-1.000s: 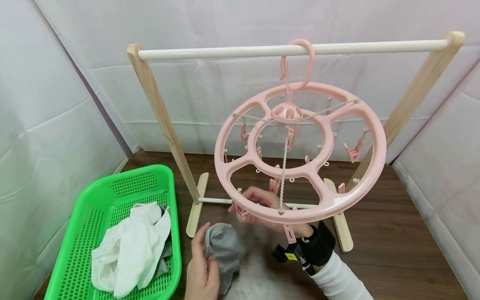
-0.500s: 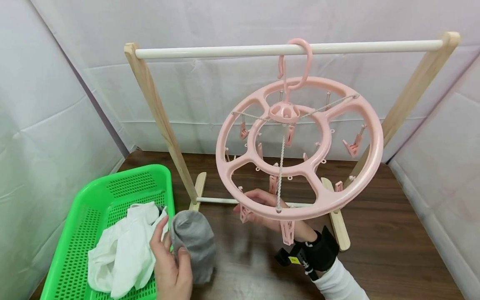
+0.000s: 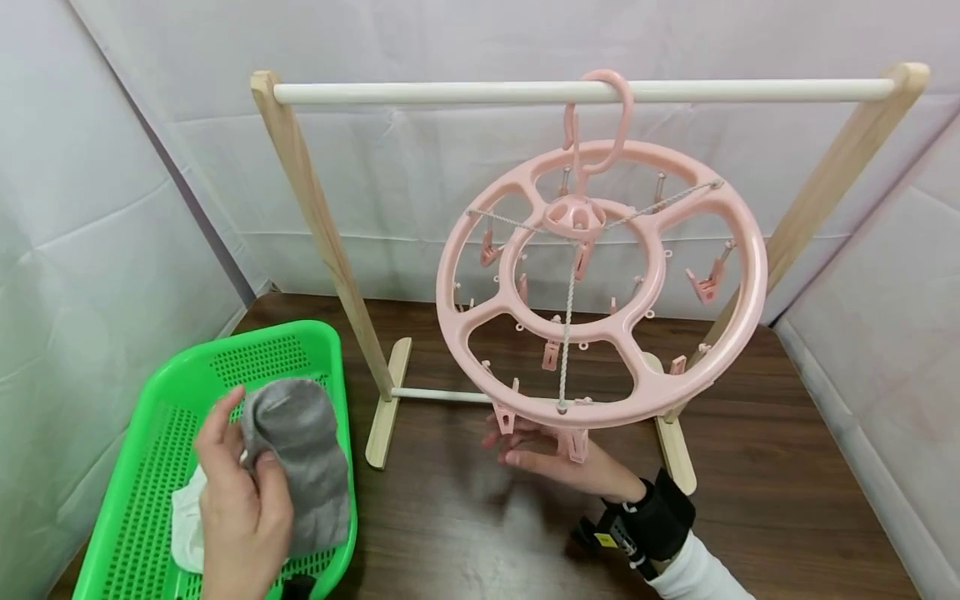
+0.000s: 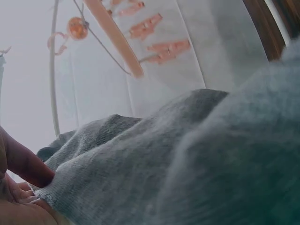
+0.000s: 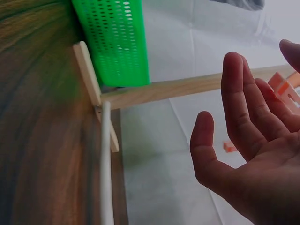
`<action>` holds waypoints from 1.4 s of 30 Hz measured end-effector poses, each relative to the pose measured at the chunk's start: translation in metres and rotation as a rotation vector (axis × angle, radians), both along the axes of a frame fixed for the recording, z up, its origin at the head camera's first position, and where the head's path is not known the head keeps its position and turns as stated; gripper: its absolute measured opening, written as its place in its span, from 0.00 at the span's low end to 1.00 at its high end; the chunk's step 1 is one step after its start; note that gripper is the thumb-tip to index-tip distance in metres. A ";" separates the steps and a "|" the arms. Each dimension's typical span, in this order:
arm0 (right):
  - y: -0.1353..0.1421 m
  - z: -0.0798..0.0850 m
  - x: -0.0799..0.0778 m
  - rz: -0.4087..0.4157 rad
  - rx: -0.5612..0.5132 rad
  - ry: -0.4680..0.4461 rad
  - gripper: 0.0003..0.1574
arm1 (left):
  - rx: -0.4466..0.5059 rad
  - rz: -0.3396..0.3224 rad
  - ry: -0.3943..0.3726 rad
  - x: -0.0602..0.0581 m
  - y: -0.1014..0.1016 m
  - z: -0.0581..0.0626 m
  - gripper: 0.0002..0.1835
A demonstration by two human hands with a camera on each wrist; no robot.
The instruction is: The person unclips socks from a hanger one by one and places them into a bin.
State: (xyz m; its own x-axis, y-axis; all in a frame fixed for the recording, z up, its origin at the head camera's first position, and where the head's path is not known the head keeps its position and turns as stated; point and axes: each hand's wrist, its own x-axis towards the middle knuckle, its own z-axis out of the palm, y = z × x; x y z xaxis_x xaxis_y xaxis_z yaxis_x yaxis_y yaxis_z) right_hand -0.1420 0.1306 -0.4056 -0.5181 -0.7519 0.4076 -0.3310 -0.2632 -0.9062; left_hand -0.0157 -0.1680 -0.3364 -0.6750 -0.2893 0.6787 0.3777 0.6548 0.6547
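Observation:
My left hand (image 3: 243,508) pinches a grey sock (image 3: 307,467) by its upper edge between thumb and fingers, over the green basket (image 3: 247,340). The sock hangs spread out and fills much of the left wrist view. White cloth (image 3: 186,525) lies in the basket, partly hidden by the hand and sock. A round pink clip hanger (image 3: 663,396) hangs by its hook from a white bar. Beneath its front rim, my right hand (image 3: 558,468) holds nothing, fingers loosely extended, close to a pink clip (image 3: 506,419). In the right wrist view, the fingers (image 5: 236,103) and thumb stand apart.
The white bar (image 3: 450,93) runs between two wooden uprights (image 3: 318,221) with feet on the dark wooden table (image 3: 787,467). A lower white rod (image 3: 442,394) passes behind the right hand. White fabric walls (image 3: 337,175) surround the table. Several clips dangle from the hanger.
My left hand has carried the grey sock leftward from the table's middle to over the basket. My right hand has lowered slightly from the front clips, and its fingers have loosened.

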 end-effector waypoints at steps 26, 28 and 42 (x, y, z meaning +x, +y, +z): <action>0.018 -0.014 0.032 0.070 0.245 -0.074 0.30 | -0.551 -0.007 -0.135 -0.047 -0.110 0.038 0.34; 0.019 -0.014 0.033 0.081 0.249 -0.059 0.31 | -0.538 -0.020 -0.206 -0.053 -0.121 0.035 0.34; 0.027 -0.026 0.035 0.155 0.296 -0.123 0.29 | -0.539 -0.086 -0.472 -0.068 -0.175 -0.011 0.20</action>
